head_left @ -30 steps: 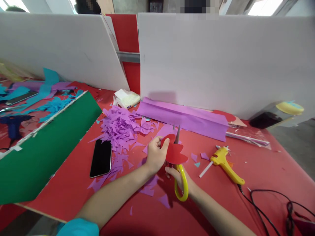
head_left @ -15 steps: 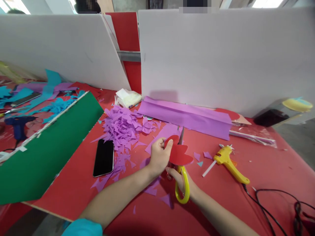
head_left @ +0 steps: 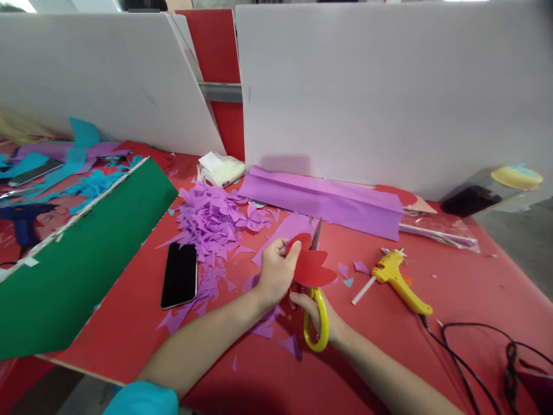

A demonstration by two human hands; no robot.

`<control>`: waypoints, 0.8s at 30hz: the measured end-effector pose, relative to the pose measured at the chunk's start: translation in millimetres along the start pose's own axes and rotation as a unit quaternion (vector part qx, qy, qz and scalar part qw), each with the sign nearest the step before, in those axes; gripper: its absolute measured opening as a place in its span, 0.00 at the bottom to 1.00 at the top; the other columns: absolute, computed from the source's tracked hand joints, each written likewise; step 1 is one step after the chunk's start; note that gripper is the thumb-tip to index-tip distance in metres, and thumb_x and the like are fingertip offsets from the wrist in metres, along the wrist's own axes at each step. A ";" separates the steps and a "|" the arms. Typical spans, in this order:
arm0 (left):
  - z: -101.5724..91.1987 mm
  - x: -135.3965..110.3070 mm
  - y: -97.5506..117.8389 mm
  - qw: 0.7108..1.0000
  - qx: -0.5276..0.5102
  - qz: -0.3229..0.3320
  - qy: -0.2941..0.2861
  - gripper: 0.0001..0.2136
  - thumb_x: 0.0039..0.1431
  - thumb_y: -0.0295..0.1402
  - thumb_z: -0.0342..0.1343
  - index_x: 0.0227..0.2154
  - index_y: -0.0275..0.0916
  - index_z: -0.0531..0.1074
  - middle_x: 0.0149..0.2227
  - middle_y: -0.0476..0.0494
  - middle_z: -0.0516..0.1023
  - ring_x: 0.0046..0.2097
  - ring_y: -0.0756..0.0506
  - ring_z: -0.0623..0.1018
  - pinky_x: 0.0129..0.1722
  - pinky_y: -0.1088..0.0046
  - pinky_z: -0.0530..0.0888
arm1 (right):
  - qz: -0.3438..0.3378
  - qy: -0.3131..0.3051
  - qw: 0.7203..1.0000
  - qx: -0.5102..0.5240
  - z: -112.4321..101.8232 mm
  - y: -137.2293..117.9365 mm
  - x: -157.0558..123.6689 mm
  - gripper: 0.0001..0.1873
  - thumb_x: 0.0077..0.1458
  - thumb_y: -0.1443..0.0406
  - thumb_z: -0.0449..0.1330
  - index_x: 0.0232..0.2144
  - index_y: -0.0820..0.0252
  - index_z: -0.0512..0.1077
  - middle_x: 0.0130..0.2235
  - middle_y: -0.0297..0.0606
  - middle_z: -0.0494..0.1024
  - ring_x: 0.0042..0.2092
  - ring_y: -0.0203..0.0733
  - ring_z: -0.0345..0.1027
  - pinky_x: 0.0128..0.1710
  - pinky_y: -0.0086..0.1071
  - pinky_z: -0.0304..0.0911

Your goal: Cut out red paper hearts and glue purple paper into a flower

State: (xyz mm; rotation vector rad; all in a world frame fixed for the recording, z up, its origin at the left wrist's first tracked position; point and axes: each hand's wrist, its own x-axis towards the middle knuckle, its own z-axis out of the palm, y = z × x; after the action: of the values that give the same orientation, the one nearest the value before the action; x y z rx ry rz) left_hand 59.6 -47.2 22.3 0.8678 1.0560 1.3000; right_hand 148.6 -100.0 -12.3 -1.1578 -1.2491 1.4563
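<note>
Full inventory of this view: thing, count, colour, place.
Red paper shape: 1, red, centre
Scissors: 1, yellow-handled, centre
Cuttings: many, purple, mostly left of centre
Long sheet: 1, purple, back
Phone: 1, black, beside cuttings; possibly another far left
Yellow glue gun: 1, yellow, right
Blue glue gun: 1, dark blue, far left
Green board: 1, green, left
White boards: at least 2, white, back
Packet: 1, whitish, behind cuttings
Blue paper: many pieces, blue, far left
Container: 1, dark, yellow-topped, far right
Cables: count unclear, black, lower right
Table: 1, red, underneath
Left hand: 1, bare, gripping red paper shape
Right hand: 1, bare, gripping scissors
Sleeve: 1, turquoise, lower left
</note>
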 end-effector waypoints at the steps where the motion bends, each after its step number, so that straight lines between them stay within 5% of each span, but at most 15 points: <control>1: 0.2 -0.1 0.1 1.000 -0.009 -0.001 -0.001 0.10 0.49 0.38 0.57 0.24 0.35 0.66 0.20 0.53 0.71 0.21 0.54 0.70 0.22 0.79 0.67 | 0.003 0.000 1.000 0.006 -1.1 0.6 -0.1 0.14 0.45 0.56 0.58 0.17 0.58 0.64 0.17 0.30 0.63 0.23 0.35 0.59 0.29 0.33 0.61; 24: 2.8 -3.0 -3.2 0.997 -0.077 -0.027 -0.007 0.11 0.47 0.38 0.59 0.25 0.36 0.66 0.22 0.53 0.72 0.23 0.53 0.71 0.25 0.78 0.69 | 0.024 0.044 0.998 0.039 -3.9 10.9 3.1 0.14 0.39 0.56 0.59 0.16 0.57 0.61 0.18 0.29 0.62 0.22 0.35 0.55 0.24 0.31 0.55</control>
State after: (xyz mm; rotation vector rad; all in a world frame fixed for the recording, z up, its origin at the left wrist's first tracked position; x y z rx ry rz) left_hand 63.4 -50.3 20.5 0.7271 0.9474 1.3101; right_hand 151.4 -97.6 -23.7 -1.1945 -1.1012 1.4607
